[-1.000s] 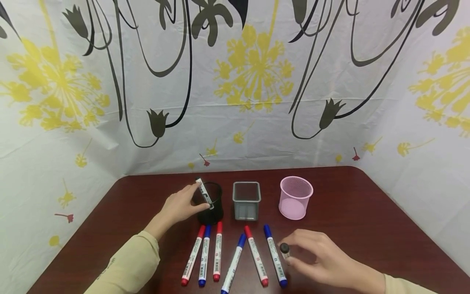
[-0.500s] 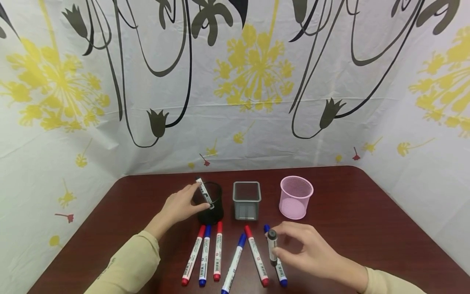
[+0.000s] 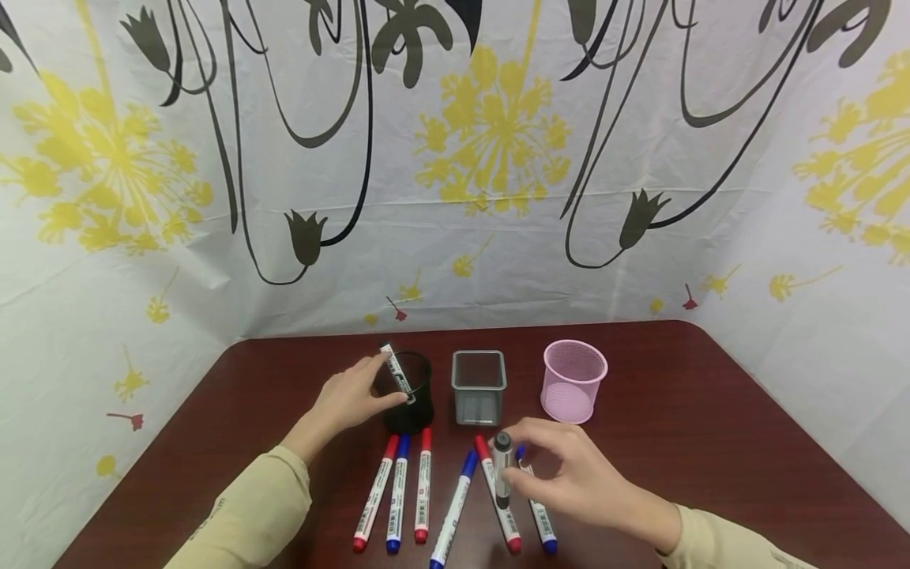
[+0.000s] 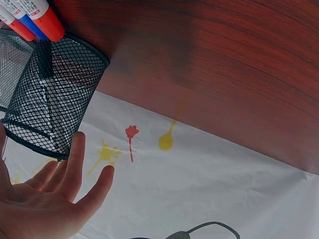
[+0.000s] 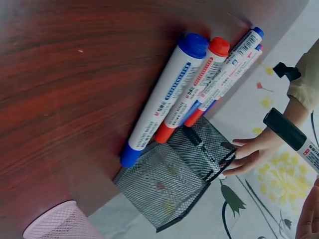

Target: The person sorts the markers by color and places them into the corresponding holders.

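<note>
In the head view my left hand (image 3: 351, 395) is beside the black mesh pen cup (image 3: 421, 407), thumb and fingers spread at its rim. A black-capped marker (image 3: 398, 371) leans inside that cup. The left wrist view shows the fingers fairly straight near the cup's rim. My right hand (image 3: 569, 474) pinches a second black marker (image 3: 502, 466) upright between thumb and fingers, above the row of markers. It partly covers a red marker (image 3: 508, 525) and a blue marker (image 3: 543, 525) lying on the table. In the right wrist view the held marker's black cap (image 5: 284, 128) shows at the right edge.
Another blue marker (image 3: 453, 514) lies left of the right hand. Further left are a red marker (image 3: 374, 498), a blue marker (image 3: 396, 498) and another red one (image 3: 423, 490). Behind stand a grey square mesh holder (image 3: 478, 403) and a pink mesh cup (image 3: 569, 399).
My right hand has moved left with the black marker, from right of the rightmost blue marker to above the red one, turning the marker more upright. The left hand has stayed in place.
</note>
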`<state>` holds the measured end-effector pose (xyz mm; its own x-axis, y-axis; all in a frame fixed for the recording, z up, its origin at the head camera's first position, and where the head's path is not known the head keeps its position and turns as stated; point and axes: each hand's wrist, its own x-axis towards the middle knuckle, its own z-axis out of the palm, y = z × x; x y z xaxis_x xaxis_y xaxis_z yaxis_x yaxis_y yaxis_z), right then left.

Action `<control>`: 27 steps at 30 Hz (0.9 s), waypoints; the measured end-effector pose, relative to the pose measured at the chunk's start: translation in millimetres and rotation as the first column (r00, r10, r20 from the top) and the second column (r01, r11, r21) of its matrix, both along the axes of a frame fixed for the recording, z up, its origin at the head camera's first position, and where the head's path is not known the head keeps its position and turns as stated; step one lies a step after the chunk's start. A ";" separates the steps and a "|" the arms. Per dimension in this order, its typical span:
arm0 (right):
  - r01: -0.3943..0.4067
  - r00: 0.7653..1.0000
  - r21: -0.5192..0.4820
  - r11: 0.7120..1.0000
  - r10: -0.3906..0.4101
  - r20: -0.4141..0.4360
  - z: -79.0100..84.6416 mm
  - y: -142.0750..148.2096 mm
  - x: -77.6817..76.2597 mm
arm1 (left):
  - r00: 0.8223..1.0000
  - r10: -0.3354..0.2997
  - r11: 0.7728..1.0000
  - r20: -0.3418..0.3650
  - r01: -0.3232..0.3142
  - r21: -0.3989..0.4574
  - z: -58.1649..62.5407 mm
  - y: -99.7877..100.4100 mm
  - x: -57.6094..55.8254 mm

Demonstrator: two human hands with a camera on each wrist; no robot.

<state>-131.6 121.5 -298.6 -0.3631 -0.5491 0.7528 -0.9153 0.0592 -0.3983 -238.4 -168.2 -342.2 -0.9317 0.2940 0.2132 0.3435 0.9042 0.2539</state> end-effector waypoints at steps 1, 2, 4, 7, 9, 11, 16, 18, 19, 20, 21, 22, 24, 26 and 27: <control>0.004 1.000 -0.002 1.000 -0.004 -0.001 0.7 -1.5 -0.3 | 1.000 0.000 1.000 0.000 0.000 0.001 0.0 -0.2 0.2; 0.007 1.000 -0.002 1.000 -0.007 0.002 1.2 -2.8 -0.8 | 1.000 -0.001 1.000 -0.001 0.001 0.001 -0.2 -0.4 0.2; 0.013 1.000 -0.004 1.000 -0.013 0.008 2.6 -5.4 -1.7 | 1.000 -0.002 1.000 -0.002 0.002 0.003 -0.3 -0.7 0.5; 0.013 0.999 -0.008 1.000 -0.013 0.033 5.2 -8.9 -2.4 | 1.000 -0.004 1.000 -0.003 0.004 -0.001 -0.5 -1.1 0.9; 0.012 0.999 -0.011 1.000 -0.011 0.052 7.4 -11.1 -2.9 | 1.000 -0.006 1.000 -0.003 0.006 -0.002 -0.7 -1.3 0.9; 0.012 0.997 -0.015 1.000 -0.011 0.077 10.1 -13.1 -3.1 | 1.000 -0.008 1.000 -0.005 0.007 -0.004 -0.7 -1.6 1.0; 0.036 0.992 -0.026 0.999 -0.033 0.118 13.8 -17.3 -6.5 | 1.000 -0.010 1.000 -0.011 0.010 -0.010 0.2 -1.6 0.4; 0.059 0.989 -0.028 0.998 -0.054 0.137 9.1 -18.1 -11.6 | 1.000 -0.010 1.000 -0.012 0.010 -0.013 0.4 -1.5 0.1; 0.073 0.987 -0.029 0.997 -0.068 0.145 6.5 -18.7 -14.4 | 1.000 -0.009 1.000 -0.012 0.009 -0.014 0.3 -1.5 0.1; 0.083 0.985 -0.030 0.996 -0.077 0.153 3.9 -19.4 -17.4 | 1.000 -0.009 1.000 -0.012 0.009 -0.015 0.2 -1.5 0.0; 0.088 0.985 -0.034 0.995 -0.082 0.149 1.3 -20.3 -20.7 | 1.000 -0.009 1.000 -0.012 0.009 -0.016 0.0 -1.5 -0.1; 0.093 0.984 -0.039 0.995 -0.086 0.153 -1.5 -21.0 -24.2 | 1.000 -0.008 1.000 -0.013 0.008 -0.016 -0.1 -1.6 0.0; 0.094 0.984 -0.044 0.995 -0.086 0.159 0.7 -24.4 -26.5 | 1.000 -0.008 1.000 -0.015 0.008 -0.018 -0.2 -1.6 -0.3; 0.081 0.985 -0.056 0.995 -0.072 0.156 1.9 -27.6 -29.7 | 1.000 -0.010 1.000 -0.014 0.009 -0.019 -0.3 -1.6 -0.2; 0.076 0.986 -0.061 0.995 -0.067 0.150 2.5 -29.0 -31.3 | 1.000 -0.010 1.000 -0.014 0.010 -0.020 -0.3 -1.6 -0.3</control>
